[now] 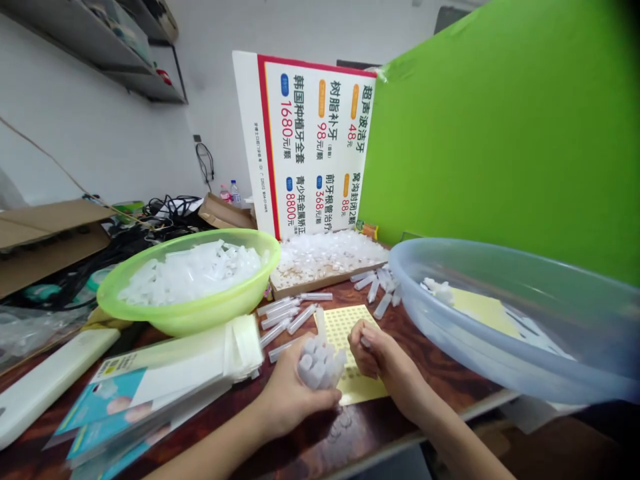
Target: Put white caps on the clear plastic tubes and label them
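My left hand (287, 383) is wrapped round a bundle of small translucent plastic tubes (317, 363), their blunt ends facing me. One tube sticks up above the rest. To its right, my right hand (377, 353) is closed, fingers curled in; a small pale end shows by the thumb, too little to name. Both hands are over a yellow sticker sheet (345, 320) printed with rows of small marks. Loose clear tubes (280, 313) lie just beyond my left hand. More tubes (383, 287) are scattered past the sheet.
A green basin (187, 327) heaped with white plastic pieces stands left; a blue basin (480, 360) with yellow sheet stands right. Behind is a shallow cardboard tray (320, 283) of small pieces, against a printed board (310, 147). Plastic packets (165, 387) lie at front left.
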A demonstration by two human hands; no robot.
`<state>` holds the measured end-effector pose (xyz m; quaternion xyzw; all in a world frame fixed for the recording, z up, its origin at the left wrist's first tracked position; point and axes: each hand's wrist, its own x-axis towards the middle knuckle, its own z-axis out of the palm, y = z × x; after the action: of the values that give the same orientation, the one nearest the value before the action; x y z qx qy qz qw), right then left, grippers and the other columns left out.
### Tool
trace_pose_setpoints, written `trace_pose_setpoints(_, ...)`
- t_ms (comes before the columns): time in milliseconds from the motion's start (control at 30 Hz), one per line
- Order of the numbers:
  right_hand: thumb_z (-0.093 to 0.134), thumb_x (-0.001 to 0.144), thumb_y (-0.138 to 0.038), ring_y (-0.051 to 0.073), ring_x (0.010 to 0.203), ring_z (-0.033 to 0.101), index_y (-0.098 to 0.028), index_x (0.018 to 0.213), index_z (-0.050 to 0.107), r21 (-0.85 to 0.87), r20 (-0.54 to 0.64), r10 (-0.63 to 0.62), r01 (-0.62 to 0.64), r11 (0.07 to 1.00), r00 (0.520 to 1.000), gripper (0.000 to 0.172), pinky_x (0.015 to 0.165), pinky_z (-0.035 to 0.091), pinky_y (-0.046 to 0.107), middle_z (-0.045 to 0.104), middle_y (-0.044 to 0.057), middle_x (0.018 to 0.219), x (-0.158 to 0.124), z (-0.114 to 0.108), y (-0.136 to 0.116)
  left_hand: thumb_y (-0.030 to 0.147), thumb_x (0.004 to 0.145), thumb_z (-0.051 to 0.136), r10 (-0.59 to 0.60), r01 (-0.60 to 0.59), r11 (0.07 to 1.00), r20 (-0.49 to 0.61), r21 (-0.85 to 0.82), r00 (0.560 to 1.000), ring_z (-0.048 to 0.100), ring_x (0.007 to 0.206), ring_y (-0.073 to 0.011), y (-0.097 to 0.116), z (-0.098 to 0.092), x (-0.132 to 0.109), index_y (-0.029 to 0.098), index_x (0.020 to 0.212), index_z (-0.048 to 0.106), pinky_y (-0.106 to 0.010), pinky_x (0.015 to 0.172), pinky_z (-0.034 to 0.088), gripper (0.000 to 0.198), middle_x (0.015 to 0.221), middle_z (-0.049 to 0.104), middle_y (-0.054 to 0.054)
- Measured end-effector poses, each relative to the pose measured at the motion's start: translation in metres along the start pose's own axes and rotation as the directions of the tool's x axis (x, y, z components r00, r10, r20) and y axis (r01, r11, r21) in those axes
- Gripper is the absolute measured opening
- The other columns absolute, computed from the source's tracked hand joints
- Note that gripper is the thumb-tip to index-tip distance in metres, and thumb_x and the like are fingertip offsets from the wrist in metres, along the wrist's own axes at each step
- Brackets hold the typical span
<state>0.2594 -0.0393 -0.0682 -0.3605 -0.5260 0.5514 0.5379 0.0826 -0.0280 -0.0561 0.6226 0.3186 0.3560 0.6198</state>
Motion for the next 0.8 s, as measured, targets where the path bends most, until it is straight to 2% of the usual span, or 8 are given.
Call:
trace_pose_setpoints(67, 0.050, 0.087, -0.048, 0.008, 0.047, 0.023, -0.023, 0.080, 0.037, 0.021, -0.007, 0.035, -0.035, 0.999, 0.999, 0.030, 0.045, 0.022, 0.022, 0.031, -0.009, 0.057, -0.002, 0.001, -0.001, 0.015, 0.054, 0.078, 0.001, -0.001, 1.000, 0.007, 0.000, 1.000, 0.046, 0.065, -0.0112, 0.000, 0.000, -0.001, 0.017, 0.082, 0.046, -0.023, 0.063, 0.037, 0.042, 0.072, 0.050, 0.005)
trace_pose_setpoints(133, 0.054, 0.088, -0.043, 0.009, 0.052, 0.031, -0.023, 0.086, 0.036, -0.039, -0.028, 0.060, -0.061, 0.997, 0.998, 0.027, 0.051, 0.028, 0.021, 0.038, -0.008, 0.062, -0.004, 0.002, -0.004, 0.016, 0.055, 0.079, -0.002, 0.002, 1.000, 0.014, -0.003, 1.000, 0.045, 0.065, -0.0109, 0.001, -0.001, -0.001, 0.017, 0.083, 0.046, -0.023, 0.063, 0.037, 0.043, 0.073, 0.050, 0.005)
trace_pose_setpoints(233, 0.054, 0.090, -0.040, 0.009, 0.055, 0.037, -0.023, 0.086, 0.038, -0.026, 0.007, 0.041, -0.041, 0.999, 0.999, 0.023, 0.056, 0.033, 0.022, 0.043, -0.007, 0.062, -0.006, 0.001, -0.009, 0.016, 0.057, 0.078, -0.015, 0.015, 1.000, 0.022, -0.003, 1.000, 0.045, 0.066, -0.0107, 0.002, -0.002, -0.001, 0.016, 0.084, 0.047, -0.023, 0.063, 0.038, 0.042, 0.074, 0.051, 0.004)
trace_pose_setpoints(367, 0.062, 0.085, -0.036, 0.006, 0.044, 0.031, -0.021, 0.073, 0.041, 0.173, -0.003, 0.020, -0.019, 0.985, 1.000, 0.029, 0.045, 0.027, 0.020, 0.038, -0.009, 0.052, -0.001, -0.002, -0.013, 0.015, 0.058, 0.077, 0.001, -0.002, 1.000, 0.016, 0.027, 1.000, 0.043, 0.065, -0.0099, 0.003, -0.003, -0.002, 0.017, 0.082, 0.046, -0.022, 0.061, 0.036, 0.039, 0.073, 0.049, 0.005)
trace_pose_setpoints(467, 0.070, 0.079, -0.034, 0.004, 0.041, 0.022, -0.018, 0.068, 0.049, 0.198, -0.082, 0.021, -0.005, 0.980, 0.996, 0.029, 0.042, 0.019, 0.019, 0.029, -0.010, 0.047, 0.005, -0.002, -0.018, 0.014, 0.058, 0.077, 0.002, -0.002, 0.999, 0.007, 0.055, 1.000, 0.041, 0.063, -0.0089, 0.004, -0.002, -0.002, 0.017, 0.079, 0.045, -0.021, 0.059, 0.034, 0.038, 0.070, 0.046, 0.007)
trace_pose_setpoints(567, 0.070, 0.078, -0.036, 0.004, 0.047, 0.024, -0.016, 0.085, 0.064, 0.196, -0.136, 0.040, -0.013, 0.981, 0.990, 0.022, 0.045, 0.021, 0.019, 0.029, -0.008, 0.054, 0.012, 0.000, -0.027, 0.012, 0.059, 0.074, -0.009, 0.008, 0.999, 0.020, 0.046, 1.000, 0.042, 0.066, -0.0098, 0.005, -0.002, -0.002, 0.017, 0.082, 0.046, -0.022, 0.061, 0.035, 0.037, 0.073, 0.048, 0.006)
trace_pose_setpoints(667, 0.065, 0.082, -0.034, 0.007, 0.053, 0.028, -0.018, 0.104, 0.065, 0.169, -0.074, 0.039, -0.026, 0.985, 0.996, 0.027, 0.049, 0.024, 0.022, 0.034, -0.006, 0.062, 0.020, 0.003, -0.034, 0.012, 0.059, 0.074, -0.016, 0.015, 0.998, 0.020, 0.053, 1.000, 0.044, 0.069, -0.0110, 0.005, -0.002, -0.002, 0.016, 0.085, 0.047, -0.023, 0.064, 0.036, 0.037, 0.076, 0.050, 0.004)
trace_pose_setpoints(800, 0.056, 0.088, -0.040, 0.009, 0.053, 0.023, -0.017, 0.103, 0.068, -0.027, 0.038, -0.001, 0.002, 1.000, 0.999, 0.030, 0.050, 0.018, 0.026, 0.028, -0.006, 0.058, 0.030, 0.003, -0.034, 0.010, 0.059, 0.073, -0.022, 0.021, 0.998, 0.015, 0.054, 1.000, 0.045, 0.070, -0.0115, 0.006, -0.002, -0.002, 0.016, 0.085, 0.049, -0.023, 0.065, 0.038, 0.036, 0.077, 0.051, 0.004)
